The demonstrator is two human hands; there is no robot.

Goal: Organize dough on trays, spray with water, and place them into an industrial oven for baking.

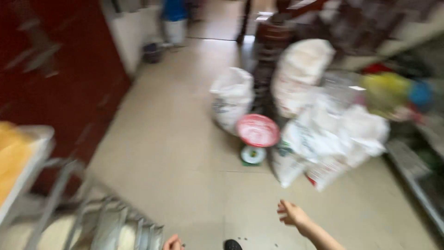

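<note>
Two bare hands show at the bottom of a heavily blurred view over a pale tiled floor (pixel 185 153). The right hand (pixel 291 214) reaches out above the tiles with its forearm running off the lower edge; its fingers are spread and loose, so the grip is open and holds nothing. The left hand (pixel 172 242) barely pokes into the picture at the bottom edge, beside a small dark rounded thing (pixel 232 245) that I cannot make out; only its knuckles show, and I cannot tell whether its grip is open or closed.

Nearest to the right hand, though well apart from it, a round red and white tray sits on top of a green and white dial weighing scale (pixel 255 139), which stands on the floor ahead of the hand. Around the scale lie several bulging white woven sacks (pixel 305 76): one to its left, a larger one behind it, and a crumpled heap to its right, reaching down towards the hand.

To the lower left stands a grey metal wire rack (pixel 115 222), just beside the left hand, and further left a pale counter edge (pixel 34 153) carries something yellow. A dark red wooden wall (pixel 60 69) fills the upper left. At the right, blurred yellow and blue things (pixel 393 90) sit on shelving.
</note>
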